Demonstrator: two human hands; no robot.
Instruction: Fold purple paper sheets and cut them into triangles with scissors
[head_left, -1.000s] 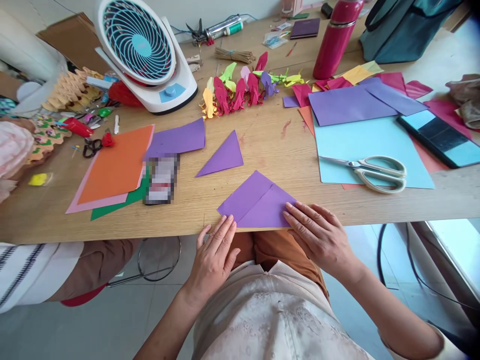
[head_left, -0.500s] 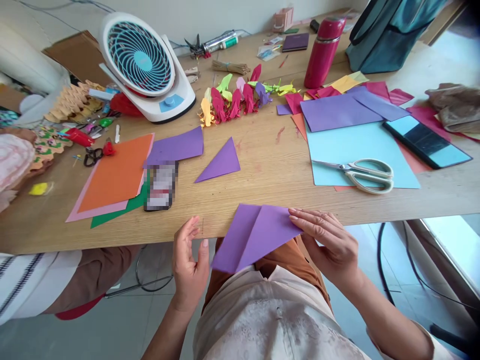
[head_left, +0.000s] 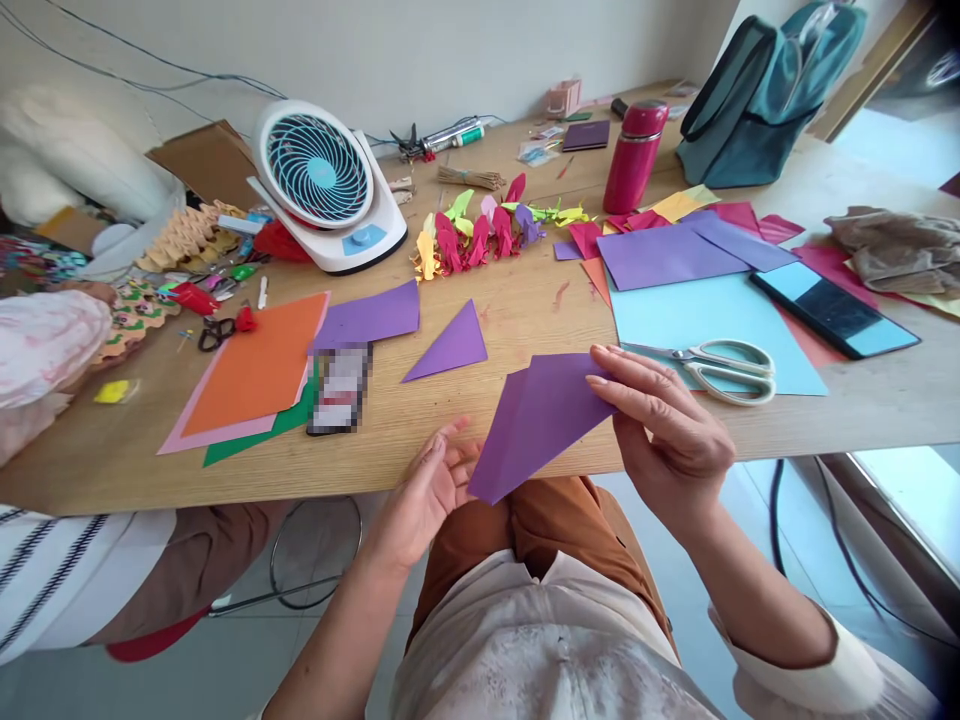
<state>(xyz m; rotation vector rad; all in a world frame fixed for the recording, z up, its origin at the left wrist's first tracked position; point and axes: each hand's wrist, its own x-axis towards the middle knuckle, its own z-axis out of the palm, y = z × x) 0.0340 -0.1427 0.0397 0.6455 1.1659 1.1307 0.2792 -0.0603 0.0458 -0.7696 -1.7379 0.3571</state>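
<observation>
My right hand (head_left: pixel 671 430) pinches the right corner of a folded sheet of purple paper (head_left: pixel 551 415), its thumb beneath and fingers on top. The paper is lifted and tilted above the table's front edge, with a diagonal flap lying across it. My left hand (head_left: pixel 431 485) has its fingers spread beside the paper's lower left corner; whether they touch it I cannot tell. A purple paper triangle (head_left: pixel 452 343) lies flat on the table beyond. White-handled scissors (head_left: pixel 727 365) rest on a light blue sheet (head_left: pixel 697 310) to the right.
Orange paper (head_left: pixel 255 365), a blurred-out phone (head_left: pixel 340 390) and a white fan (head_left: pixel 322 180) are on the left. Colourful folded paper pieces (head_left: pixel 480 235) line the middle back. A pink flask (head_left: pixel 636 155) and a dark phone (head_left: pixel 836 310) stand and lie rightward. Another person's leg (head_left: pixel 187 560) shows at lower left.
My right hand has raised and tilted the folded purple paper. My left hand has moved right, closer to the paper's lower corner. The camera view has shifted slightly.
</observation>
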